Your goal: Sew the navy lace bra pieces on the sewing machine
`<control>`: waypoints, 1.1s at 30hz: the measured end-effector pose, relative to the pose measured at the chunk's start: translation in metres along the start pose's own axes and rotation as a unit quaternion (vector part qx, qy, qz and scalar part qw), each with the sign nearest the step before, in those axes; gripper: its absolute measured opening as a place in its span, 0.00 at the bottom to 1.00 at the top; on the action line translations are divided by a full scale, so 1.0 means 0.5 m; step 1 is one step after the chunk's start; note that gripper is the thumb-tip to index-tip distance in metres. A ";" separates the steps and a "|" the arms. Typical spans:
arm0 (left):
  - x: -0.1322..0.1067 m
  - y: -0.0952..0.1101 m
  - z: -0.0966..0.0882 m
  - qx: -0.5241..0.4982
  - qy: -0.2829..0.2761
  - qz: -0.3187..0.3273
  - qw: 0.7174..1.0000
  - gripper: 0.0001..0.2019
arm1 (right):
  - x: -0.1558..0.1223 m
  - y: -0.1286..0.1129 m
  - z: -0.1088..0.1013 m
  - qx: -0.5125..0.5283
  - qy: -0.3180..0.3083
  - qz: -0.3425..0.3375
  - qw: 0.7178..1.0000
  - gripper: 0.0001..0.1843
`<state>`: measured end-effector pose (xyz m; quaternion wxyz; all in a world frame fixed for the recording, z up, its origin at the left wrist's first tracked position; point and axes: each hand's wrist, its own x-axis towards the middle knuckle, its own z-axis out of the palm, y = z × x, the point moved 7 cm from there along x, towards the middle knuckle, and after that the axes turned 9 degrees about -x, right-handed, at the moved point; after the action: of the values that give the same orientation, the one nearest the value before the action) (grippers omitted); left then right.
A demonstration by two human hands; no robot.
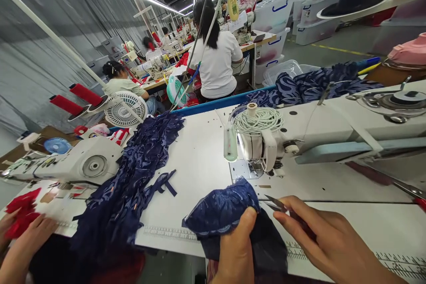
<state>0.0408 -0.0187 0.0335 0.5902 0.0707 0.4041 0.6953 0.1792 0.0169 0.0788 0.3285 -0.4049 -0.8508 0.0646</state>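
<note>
My left hand (237, 248) grips a bunched piece of dark blue patterned fabric (219, 208) at the near edge of the white sewing table (199, 159). My right hand (328, 239) is closed on small thread snips (278, 205), whose blades point left toward the fabric. Just beyond both hands stands a white sewing machine (333, 133), with its needle area (256, 168) behind the fabric.
A long heap of dark blue fabric (133, 177) lies on the table's left. A neighbour's hands (20, 239) hold red fabric at the far left beside another sewing machine (80, 162). More blue fabric (309, 84) lies behind my machine. Other workers sit ahead. A fan (124, 108) stands left.
</note>
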 end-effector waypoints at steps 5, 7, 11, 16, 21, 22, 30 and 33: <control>0.009 -0.008 -0.005 0.016 0.002 -0.003 1.000 0.28 | -0.004 -0.021 -0.001 -0.032 0.013 -0.061 0.998 0.08; 0.009 -0.009 -0.005 0.019 0.004 -0.001 1.000 0.26 | -0.002 -0.021 0.004 -0.037 0.010 -0.060 0.997 0.08; 0.005 -0.009 -0.004 0.020 0.009 0.000 1.000 0.25 | 0.001 -0.010 0.012 0.003 -0.016 -0.026 1.000 0.08; 0.005 -0.014 -0.016 0.065 0.014 -0.015 0.998 0.22 | -0.004 -0.002 0.026 0.070 -0.071 0.020 0.995 0.06; 0.004 -0.022 -0.033 0.094 0.008 -0.041 0.995 0.17 | -0.013 0.005 0.044 0.088 -0.099 0.037 0.991 0.07; 0.004 -0.024 -0.035 0.100 0.007 -0.046 0.994 0.17 | -0.014 0.005 0.045 0.085 -0.096 0.036 0.991 0.07; 0.015 -0.008 -0.046 0.154 0.038 0.041 0.986 0.19 | -0.013 0.000 0.035 0.077 -0.102 0.032 0.991 0.11; 0.014 -0.005 -0.046 0.177 0.029 0.035 0.983 0.14 | -0.020 0.005 0.043 0.082 -0.124 0.036 0.988 0.11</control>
<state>0.0276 -0.0236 0.0138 0.5317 0.1677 0.5352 0.6346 0.1721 0.0148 0.0559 0.2497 -0.3961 -0.8617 0.1954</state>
